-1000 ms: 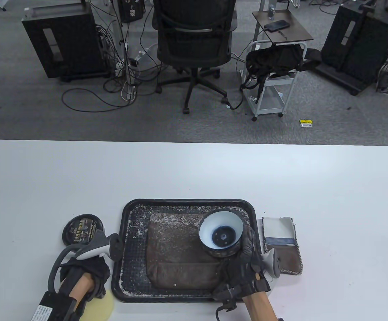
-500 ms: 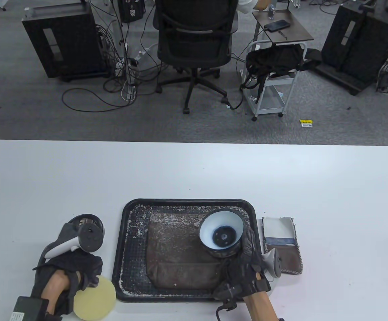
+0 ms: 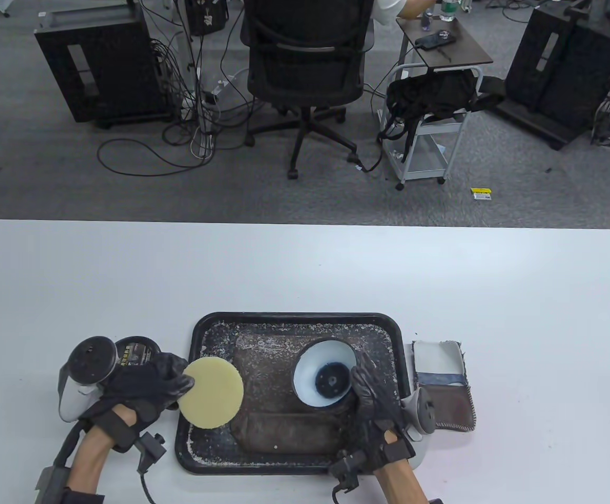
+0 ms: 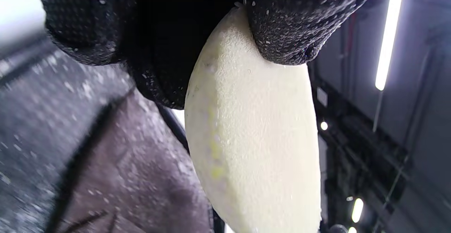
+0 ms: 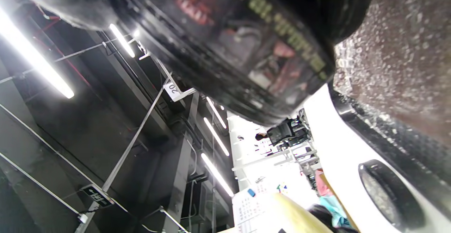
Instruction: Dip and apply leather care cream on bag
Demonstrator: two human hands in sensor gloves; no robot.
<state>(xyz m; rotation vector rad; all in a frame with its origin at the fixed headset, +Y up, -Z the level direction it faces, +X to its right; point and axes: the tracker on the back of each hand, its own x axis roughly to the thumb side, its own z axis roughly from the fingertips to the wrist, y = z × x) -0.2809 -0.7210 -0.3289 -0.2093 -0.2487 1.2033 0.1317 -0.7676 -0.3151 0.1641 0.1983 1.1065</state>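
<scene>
Left hand: the left hand (image 3: 142,391) is pinching the sponge (image 3: 211,392) by its left edge, thumb and fingers (image 4: 289,25) curling round the rim, so most of the disc is sticking out past the fingertips over the tray (image 3: 197,336)
Right hand: the right hand (image 3: 375,404) is gripping the tin (image 3: 326,379) from its right side, fingers wrapping the wall, and is tilting the mouth toward the sponge
Bag: the bag (image 3: 262,383) is lying flat in the tray, under the tin and just right of the sponge, beneath both sets of fingertips
Risk, sponge: with so little of it between the fingers, it is likely bending or slipping out when pressed into the cream
Risk, tin: tilting this steeply, it could be slipping round in the glove or tipping further, and cream could be dropping in a blob onto the bag
Risk, dip: too heavy a load would be leaving a thick patch instead of an even film
Look of the bag: dark brown, grainy leather, speckled all over with pale flecks, as is the tray
Look of the tin: white inside with a dark centre; whether that is cream I cannot be telling from here
Look of the sponge: pale yellow, round, looking mostly clean
Lid: a round lid (image 3: 135,353) is lying on the table just behind the left fingers
</scene>
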